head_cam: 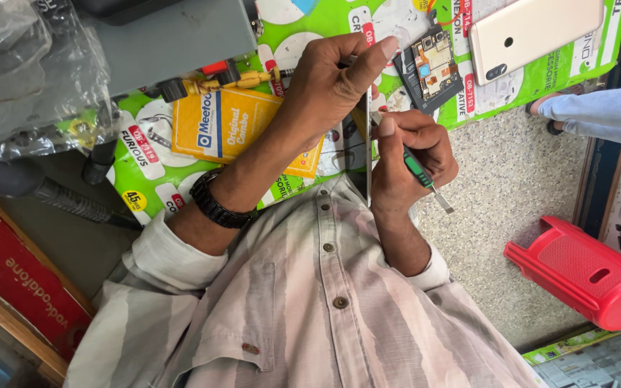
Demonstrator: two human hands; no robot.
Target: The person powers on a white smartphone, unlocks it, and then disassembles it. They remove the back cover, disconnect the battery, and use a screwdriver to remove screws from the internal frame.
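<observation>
My left hand [332, 79], with a black watch on its wrist, grips a thin phone [366, 154] seen edge-on, held upright close to my chest. My right hand [407, 154] is closed around a small green-handled metal tool [425, 179], its flat tip pointing down to the right. The thumb of that hand presses against the phone's edge. A dismantled phone frame with an exposed circuit board [433, 68] lies on the green printed mat [533, 82] just beyond my hands. A gold phone back [533, 32] lies further right on the mat.
A yellow package [235, 129] lies under my left forearm. Clear plastic bags [23, 65] and a grey box [174, 39] sit at the upper left, a red box [16, 276] at the lower left. A red plastic stool [583, 269] stands on the speckled floor. Another person's jeans-clad leg [598, 115] is at right.
</observation>
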